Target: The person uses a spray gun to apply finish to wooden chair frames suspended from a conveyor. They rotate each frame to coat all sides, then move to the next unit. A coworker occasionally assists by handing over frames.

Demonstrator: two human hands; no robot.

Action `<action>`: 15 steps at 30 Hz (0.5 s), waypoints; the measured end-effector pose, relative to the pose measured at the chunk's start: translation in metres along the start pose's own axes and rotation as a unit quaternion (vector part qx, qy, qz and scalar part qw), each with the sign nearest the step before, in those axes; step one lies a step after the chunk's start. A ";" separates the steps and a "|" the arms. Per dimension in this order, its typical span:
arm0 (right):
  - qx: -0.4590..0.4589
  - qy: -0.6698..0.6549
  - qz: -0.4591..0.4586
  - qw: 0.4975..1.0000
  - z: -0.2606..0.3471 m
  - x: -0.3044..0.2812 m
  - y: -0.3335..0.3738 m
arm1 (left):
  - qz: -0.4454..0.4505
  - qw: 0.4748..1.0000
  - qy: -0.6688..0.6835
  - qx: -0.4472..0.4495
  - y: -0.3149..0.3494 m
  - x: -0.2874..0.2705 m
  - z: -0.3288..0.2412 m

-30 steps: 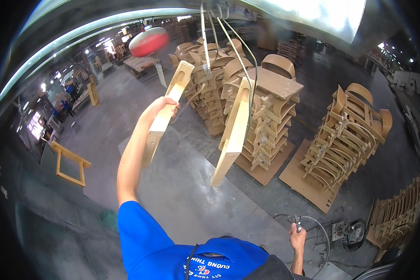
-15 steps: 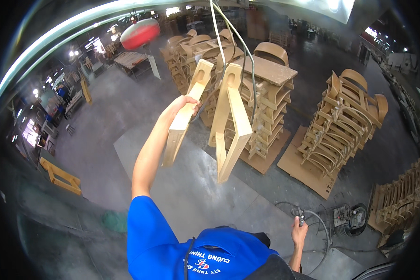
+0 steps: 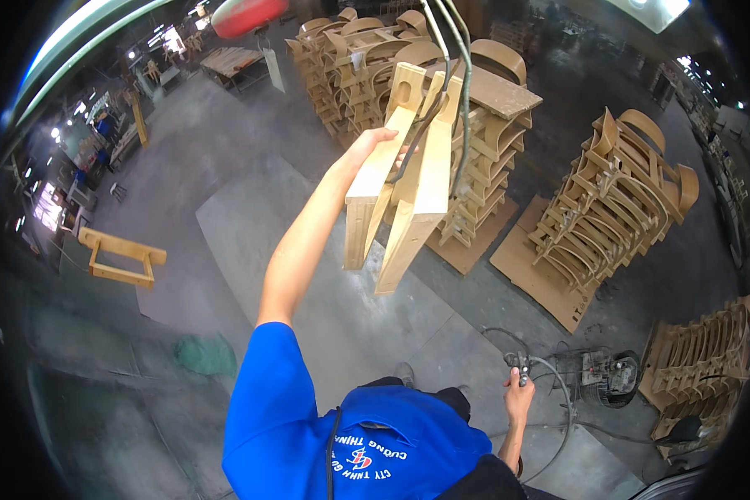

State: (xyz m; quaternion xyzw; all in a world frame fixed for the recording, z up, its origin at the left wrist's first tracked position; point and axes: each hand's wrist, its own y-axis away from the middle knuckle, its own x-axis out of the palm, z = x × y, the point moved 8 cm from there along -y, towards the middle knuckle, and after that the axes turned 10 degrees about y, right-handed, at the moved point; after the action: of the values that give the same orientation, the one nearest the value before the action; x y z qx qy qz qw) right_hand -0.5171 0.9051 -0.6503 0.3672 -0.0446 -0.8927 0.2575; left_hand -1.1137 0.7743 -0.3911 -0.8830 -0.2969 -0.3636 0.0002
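My left hand, arm stretched forward, is closed on the edge of a pale wooden frame with an oval recess near its top. Close to its right hangs a second pale wooden frame, nearly parallel to it. Dark hooks come down between the two from hanging wires; where they meet the wood is partly hidden. Low on the right, my right hand is wrapped round a spray gun, which points away from me. A grey hose curves from the gun.
Stacks of curved wooden chair parts stand beyond the frames, and another stack rests on cardboard to the right. Behind the hose is a black machine. Another wooden frame is at the left. A red-and-white rounded object hangs above.
My left hand has moved right with its frame, bringing it closer to the second one. Both frames have turned, their near ends now facing me more. The view has tilted downward.
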 end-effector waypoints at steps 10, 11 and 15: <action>-0.019 0.056 0.081 0.995 0.017 0.006 -0.014 | -0.019 0.991 -0.102 0.089 0.076 -0.028 0.036; -0.035 0.078 0.083 0.993 0.024 0.004 -0.016 | -0.022 0.989 -0.080 0.121 0.087 -0.050 0.043; -0.088 0.099 0.123 0.984 0.056 0.008 -0.028 | -0.253 0.931 0.070 0.255 0.148 -0.218 0.138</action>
State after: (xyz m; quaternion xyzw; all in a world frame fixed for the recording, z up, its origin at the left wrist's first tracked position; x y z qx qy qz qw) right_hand -0.5719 0.9192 -0.6226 0.4216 0.0152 -0.8139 0.3995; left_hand -1.0696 0.5674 -0.6005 -0.7213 -0.5925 -0.3243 0.1535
